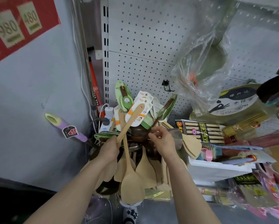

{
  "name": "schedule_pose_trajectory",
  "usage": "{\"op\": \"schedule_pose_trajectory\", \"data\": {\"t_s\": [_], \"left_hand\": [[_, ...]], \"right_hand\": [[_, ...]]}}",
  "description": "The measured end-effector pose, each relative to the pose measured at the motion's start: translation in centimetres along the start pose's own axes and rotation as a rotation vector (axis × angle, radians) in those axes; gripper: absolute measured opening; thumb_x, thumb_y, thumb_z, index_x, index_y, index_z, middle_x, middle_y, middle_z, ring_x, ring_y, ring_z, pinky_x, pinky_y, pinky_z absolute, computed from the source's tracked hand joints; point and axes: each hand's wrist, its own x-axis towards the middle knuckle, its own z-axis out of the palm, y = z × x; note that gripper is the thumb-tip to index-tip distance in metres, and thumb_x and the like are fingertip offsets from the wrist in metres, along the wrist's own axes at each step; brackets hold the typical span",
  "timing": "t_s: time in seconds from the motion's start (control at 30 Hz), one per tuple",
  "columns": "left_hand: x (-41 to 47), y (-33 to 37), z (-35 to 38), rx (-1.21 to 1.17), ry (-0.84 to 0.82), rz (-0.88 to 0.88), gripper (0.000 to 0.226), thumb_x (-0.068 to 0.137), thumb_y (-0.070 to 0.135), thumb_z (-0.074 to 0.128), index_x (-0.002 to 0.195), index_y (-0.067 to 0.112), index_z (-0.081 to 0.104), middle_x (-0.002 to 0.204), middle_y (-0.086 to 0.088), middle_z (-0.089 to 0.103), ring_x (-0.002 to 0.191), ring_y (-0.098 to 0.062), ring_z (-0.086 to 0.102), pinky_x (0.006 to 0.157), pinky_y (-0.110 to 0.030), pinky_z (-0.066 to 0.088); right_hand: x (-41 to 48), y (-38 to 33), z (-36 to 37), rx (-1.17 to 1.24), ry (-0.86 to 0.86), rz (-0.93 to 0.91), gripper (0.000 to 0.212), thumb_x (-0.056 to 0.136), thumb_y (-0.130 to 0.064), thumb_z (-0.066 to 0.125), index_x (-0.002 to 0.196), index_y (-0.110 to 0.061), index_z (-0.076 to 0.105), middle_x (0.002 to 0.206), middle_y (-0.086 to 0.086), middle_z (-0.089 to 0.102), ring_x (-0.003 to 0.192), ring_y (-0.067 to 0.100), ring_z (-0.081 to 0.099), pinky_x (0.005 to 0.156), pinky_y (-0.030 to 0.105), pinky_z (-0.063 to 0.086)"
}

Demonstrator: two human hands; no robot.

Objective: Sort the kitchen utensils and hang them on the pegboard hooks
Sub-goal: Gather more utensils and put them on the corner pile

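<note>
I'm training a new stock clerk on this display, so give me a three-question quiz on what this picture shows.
1. True or false: the black hook on the pegboard already carries utensils.
2. Which of the hands grips the pale wooden spatula by its handle? A) left B) right C) neither
3. What is the main handle colour of the far-left utensil?

Key: 1 false, the hook is bare; 2 A, the left hand; 3 purple.
</note>
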Motion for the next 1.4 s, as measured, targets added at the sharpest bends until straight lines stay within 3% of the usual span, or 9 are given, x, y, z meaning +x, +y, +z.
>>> {"op": "schedule_pose_trajectory", "data": {"t_s": [0.13,0.33,0.6,0.8,0.97,1.07,1.23,1.33,1.4], "left_hand": [[-0.2,1.6,0.3,-0.134,-0.021,-0.011,0.012,0.102,0.027,0.044,0.099,0.017,0.049,0.099,-0.008,0.062,0.089,-0.024,0.063,0.084,-0.042,0.053],[-0.3,4.0,0.6,-0.121,0.060,-0.100,0.030,0.099,0.030,0.052,0.117,0.006,0.049,0.114,-0.014,0.054,0.091,-0.022,0.051,0.074,-0.031,0.038],[0.2,3.6,0.9,-0.249,0.085,-0.216,0.043,0.084,0.022,0.074,0.115,0.008,0.046,0.106,-0.011,0.061,0.096,-0.030,0.061,0.083,-0.042,0.052],[-0.1,4.3,-0.4,-0.353,0.215,-0.158,0.044,0.089,0.004,0.061,0.126,0.011,0.036,0.088,0.002,0.054,0.069,-0.009,0.059,0.062,-0.026,0.045],[0.6,4.9,-1.8,-0.348,0.239,-0.081,0.052,0.093,0.005,0.055,0.141,0.012,0.036,0.096,0.000,0.056,0.072,-0.013,0.063,0.065,-0.028,0.050],[1.6,5.8,-2.9,-0.370,0.251,-0.073,0.050,0.094,0.007,0.054,0.141,0.013,0.038,0.100,-0.003,0.057,0.076,-0.015,0.061,0.068,-0.028,0.045],[3.9,7.7,-3.7,-0.443,0.241,-0.104,0.031,0.093,0.011,0.059,0.119,0.011,0.043,0.098,-0.010,0.056,0.083,-0.024,0.058,0.078,-0.040,0.052],[4.8,8.7,-3.0,-0.464,0.205,-0.119,0.036,0.090,0.013,0.066,0.117,0.009,0.043,0.092,-0.007,0.055,0.072,-0.016,0.055,0.062,-0.028,0.047],[5.4,9.1,-2.3,-0.467,0.190,-0.146,0.038,0.088,0.016,0.069,0.115,0.010,0.043,0.089,-0.005,0.057,0.068,-0.014,0.056,0.062,-0.029,0.047]], "right_hand": [[0.5,-0.2,0.3,-0.047,0.004,0.001,0.018,0.090,-0.021,0.068,0.107,-0.027,0.062,0.086,-0.006,0.068,0.084,0.021,0.068,0.080,0.047,0.059],[1.6,-0.7,1.1,-0.225,-0.046,-0.061,0.024,0.089,-0.015,0.069,0.113,-0.020,0.070,0.097,-0.006,0.067,0.092,0.012,0.062,0.089,0.030,0.051],[3.5,-1.1,1.6,-0.251,0.078,-0.014,0.018,0.088,-0.014,0.067,0.106,-0.020,0.066,0.101,-0.002,0.068,0.094,0.016,0.063,0.081,0.028,0.049],[5.5,-0.2,0.6,-0.262,0.152,0.105,0.020,0.092,-0.022,0.066,0.109,-0.011,0.063,0.103,0.009,0.072,0.101,0.029,0.066,0.080,0.030,0.046],[7.0,-1.0,1.3,-0.276,0.125,0.136,0.038,0.090,-0.026,0.069,0.120,-0.004,0.060,0.115,0.016,0.067,0.110,0.035,0.062,0.088,0.035,0.047],[7.6,-1.1,1.7,-0.256,0.111,0.123,0.039,0.088,-0.024,0.070,0.123,-0.010,0.062,0.119,0.014,0.065,0.109,0.033,0.062,0.090,0.035,0.047],[8.1,-1.0,1.8,-0.126,0.113,0.128,0.034,0.087,-0.013,0.071,0.120,-0.011,0.064,0.114,0.007,0.071,0.109,0.028,0.064,0.090,0.031,0.047],[8.3,-0.8,2.1,-0.018,0.134,0.142,0.024,0.086,-0.012,0.069,0.109,-0.015,0.063,0.100,0.002,0.069,0.105,0.027,0.064,0.094,0.036,0.050],[8.5,-0.7,2.2,0.054,0.107,0.156,0.019,0.088,-0.014,0.069,0.103,-0.019,0.058,0.090,-0.004,0.063,0.101,0.024,0.064,0.094,0.040,0.051]]}}
